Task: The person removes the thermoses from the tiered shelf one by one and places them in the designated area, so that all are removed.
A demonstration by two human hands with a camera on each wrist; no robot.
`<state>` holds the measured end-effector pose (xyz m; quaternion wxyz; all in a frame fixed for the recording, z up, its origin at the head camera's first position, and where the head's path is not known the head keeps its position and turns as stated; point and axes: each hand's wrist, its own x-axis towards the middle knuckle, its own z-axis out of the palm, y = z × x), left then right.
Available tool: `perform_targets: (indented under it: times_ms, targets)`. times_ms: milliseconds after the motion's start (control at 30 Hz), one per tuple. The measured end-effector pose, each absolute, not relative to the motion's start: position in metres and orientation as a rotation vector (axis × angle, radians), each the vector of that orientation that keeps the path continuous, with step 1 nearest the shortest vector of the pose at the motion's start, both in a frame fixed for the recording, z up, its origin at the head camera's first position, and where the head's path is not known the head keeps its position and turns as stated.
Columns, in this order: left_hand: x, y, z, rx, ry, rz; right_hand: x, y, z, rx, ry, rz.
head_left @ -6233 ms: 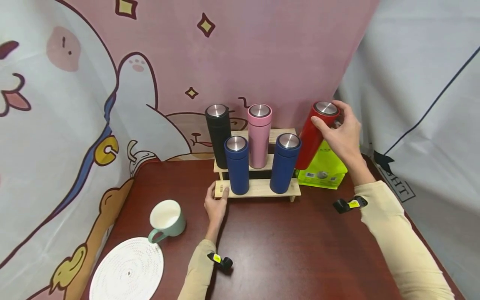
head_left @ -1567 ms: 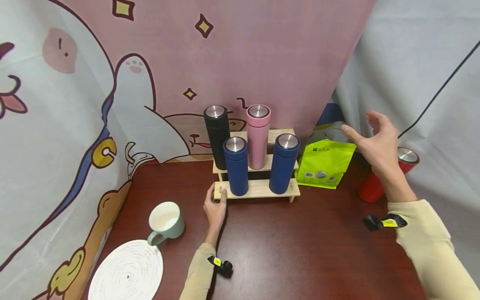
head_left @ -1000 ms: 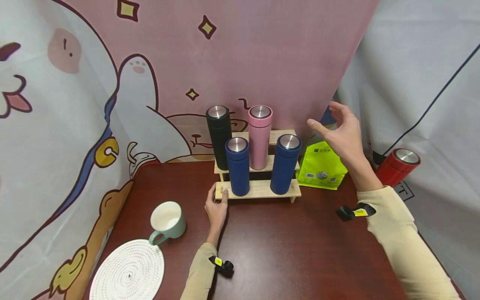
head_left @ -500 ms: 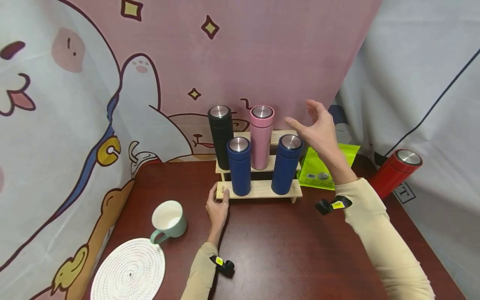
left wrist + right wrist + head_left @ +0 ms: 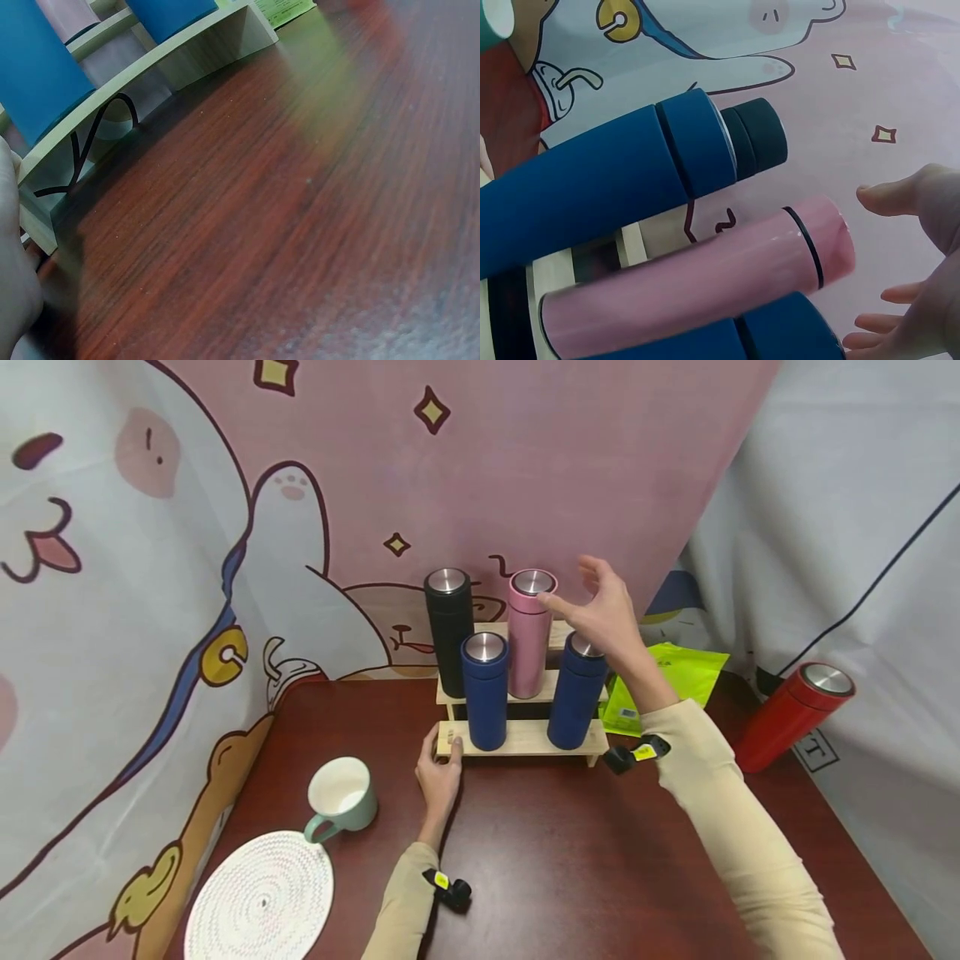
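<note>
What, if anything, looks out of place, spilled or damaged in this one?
Only the red bottle stands out mildly: it is on the table at right, while the other four bottles stand on the wooden rack. Its slant may just be the wide lens. No spill or damage shows.

The pink, silver-topped bottle [image 5: 528,645] stands upright on the middle step of the pale wooden rack [image 5: 527,738].
</note>
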<state>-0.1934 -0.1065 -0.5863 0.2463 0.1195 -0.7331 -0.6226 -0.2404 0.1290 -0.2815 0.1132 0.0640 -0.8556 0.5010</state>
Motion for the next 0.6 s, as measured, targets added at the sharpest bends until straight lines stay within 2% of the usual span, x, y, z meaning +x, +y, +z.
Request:
perform_targets:
  times_ms: [600]
  targets:
    - [-0.194, -0.106, -0.585, 0.328, -1.995, -1.701, -0.262, 0.103, -0.289, 0.261, -2.618, 1.397]
